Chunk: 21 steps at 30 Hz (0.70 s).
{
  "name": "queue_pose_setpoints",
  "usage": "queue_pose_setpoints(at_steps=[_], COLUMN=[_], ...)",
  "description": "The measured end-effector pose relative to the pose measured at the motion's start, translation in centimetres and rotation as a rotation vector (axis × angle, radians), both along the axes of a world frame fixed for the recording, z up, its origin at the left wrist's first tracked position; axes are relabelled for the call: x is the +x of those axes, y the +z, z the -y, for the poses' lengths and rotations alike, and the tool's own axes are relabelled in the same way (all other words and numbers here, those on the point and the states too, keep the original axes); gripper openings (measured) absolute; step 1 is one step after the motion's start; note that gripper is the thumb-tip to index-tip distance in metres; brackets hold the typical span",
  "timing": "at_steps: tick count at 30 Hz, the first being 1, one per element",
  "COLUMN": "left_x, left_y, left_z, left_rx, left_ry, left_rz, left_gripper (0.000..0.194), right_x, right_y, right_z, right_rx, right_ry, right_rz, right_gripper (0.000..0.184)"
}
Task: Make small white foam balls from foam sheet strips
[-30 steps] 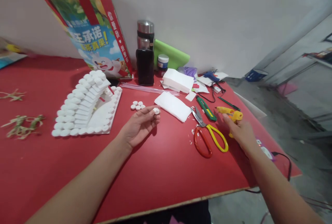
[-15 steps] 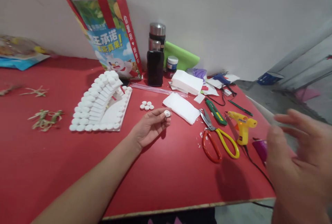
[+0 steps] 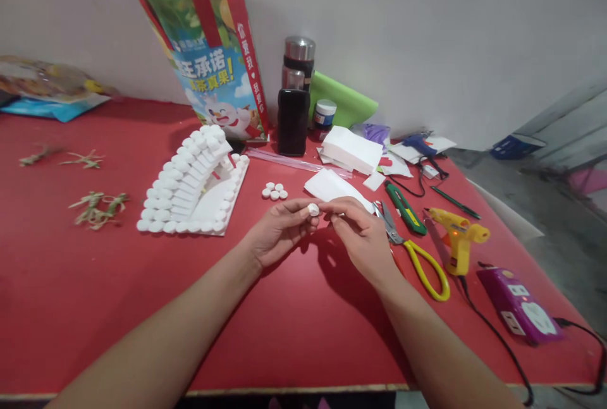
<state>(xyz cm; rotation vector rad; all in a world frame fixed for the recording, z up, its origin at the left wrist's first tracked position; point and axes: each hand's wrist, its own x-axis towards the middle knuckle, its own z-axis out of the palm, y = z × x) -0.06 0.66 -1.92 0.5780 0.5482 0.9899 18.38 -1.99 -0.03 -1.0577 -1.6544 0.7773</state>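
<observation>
My left hand (image 3: 284,229) pinches a small white round piece (image 3: 313,209) between thumb and fingertips above the red table. From the right, my right hand (image 3: 358,232) meets it, thumb and index finger closed at the piece's right edge. Behind my left hand several similar white round pieces (image 3: 275,191) lie in a cluster. Farther left stands a white stepped model (image 3: 190,188) on a flat base, its edges lined with such pieces. A folded white sheet (image 3: 334,186) lies just behind my hands, partly covered by the right one.
Right of my hands lie scissors (image 3: 427,270), a green utility knife (image 3: 405,208), a yellow glue gun (image 3: 458,238) and a purple power box (image 3: 519,305) with cords. A bag (image 3: 213,74), flask (image 3: 300,55) and black phone (image 3: 293,123) stand behind. Straw bundles (image 3: 99,210) lie left.
My right hand has come in from the far right to meet the left hand at the white piece. The view has shifted, and the purple box shows more fully.
</observation>
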Motion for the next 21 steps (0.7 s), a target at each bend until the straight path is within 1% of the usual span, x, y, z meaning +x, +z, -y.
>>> queue_pose_setpoints(at_steps=[4, 8, 13, 21], left_x=[-0.03, 0.05, 0.01, 0.0], left_y=[0.0, 0.07, -0.05, -0.14], left_z=[-0.03, -0.13, -0.08, 0.02], left_rx=[0.011, -0.008, -0.008, 0.021], left_ry=[-0.019, 0.007, -0.003, -0.004], left_rz=[-0.043, -0.061, -0.111, -0.162], left_gripper=[0.031, 0.035, 0.031, 0.034], right_x=[0.12, 0.05, -0.05, -0.09], right_y=[0.05, -0.28, -0.34, -0.59], right_z=[-0.24, -0.47, -0.33, -0.21], right_rx=[-0.001, 0.033, 0.062, 0.098], right_ry=[0.003, 0.01, 0.024, 0.02], right_rz=[0.022, 0.044, 0.069, 0.105], right_gripper=[0.029, 0.029, 0.03, 0.033])
